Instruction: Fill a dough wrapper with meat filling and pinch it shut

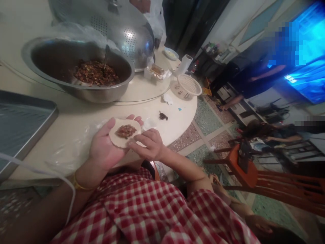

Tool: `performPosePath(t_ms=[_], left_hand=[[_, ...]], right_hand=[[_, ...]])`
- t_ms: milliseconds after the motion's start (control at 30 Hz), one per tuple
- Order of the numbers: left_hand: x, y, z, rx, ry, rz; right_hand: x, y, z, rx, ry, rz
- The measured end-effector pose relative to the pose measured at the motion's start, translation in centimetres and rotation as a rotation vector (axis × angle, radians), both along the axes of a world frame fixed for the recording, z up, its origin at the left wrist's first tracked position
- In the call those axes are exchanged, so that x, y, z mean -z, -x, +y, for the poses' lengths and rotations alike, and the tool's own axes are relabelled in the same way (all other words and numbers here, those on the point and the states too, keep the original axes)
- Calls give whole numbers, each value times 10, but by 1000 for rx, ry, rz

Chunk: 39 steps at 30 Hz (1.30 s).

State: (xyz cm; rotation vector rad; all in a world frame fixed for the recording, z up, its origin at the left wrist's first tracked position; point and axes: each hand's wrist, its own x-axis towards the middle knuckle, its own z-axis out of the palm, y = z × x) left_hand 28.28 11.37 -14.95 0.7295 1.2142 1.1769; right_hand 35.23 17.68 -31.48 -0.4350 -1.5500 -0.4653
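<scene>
A round dumpling wrapper (114, 139) with a mound of minced filling (126, 130) lies on the upturned palm of my left hand (103, 150), its thumb along the near side. My right hand (151, 145) pinches the wrapper's right edge between thumb and fingers. The wrapper is still flat and unfolded. Just beyond my hands, a small white dish (149, 123) is partly hidden. Farther back stands a large metal bowl (101, 94) of chopped filling (96, 74), a utensil handle (106, 54) sticking up from it.
At left lies a metal tray (52, 112). Behind the bowl leans a perforated metal strainer (142, 44). A plastic basket (189, 87) and a small dark object (163, 116) sit toward the table's right edge. Right are a wooden chair (241, 164) and people. A white cord (48, 170) crosses my left forearm.
</scene>
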Motion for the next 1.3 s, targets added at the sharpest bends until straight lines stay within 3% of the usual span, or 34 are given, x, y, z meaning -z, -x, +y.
performPosePath(t_ms=[133, 300, 433, 567, 667, 767, 833, 967, 1167, 1300], left_hand=[[4, 3, 0, 7, -22, 24], [6, -3, 0, -35, 13, 35], [10, -3, 1, -41, 24, 49], [21, 12, 3, 63, -24, 118], [31, 27, 4, 133, -120, 189], [39, 37, 5, 187, -181, 255], [41, 40, 5, 210, -214, 287], [42, 40, 1, 221, -267, 295], [40, 39, -3, 237, -229, 326], [39, 37, -2, 244, -245, 287]], right_hand=[[4, 9, -5, -5, 138, 26], [3, 13, -11, 18, -34, 89], [1, 13, -13, 12, -46, 89], [-2, 16, -17, 64, 19, 150], [-4, 21, -21, -1, 94, 238], [-6, 27, -24, -18, 42, 442], [-6, 30, -27, -28, 127, 462], [-10, 28, -34, -40, 345, 453], [-22, 23, -39, 43, 291, 585], [-23, 24, -37, -88, 318, 680]])
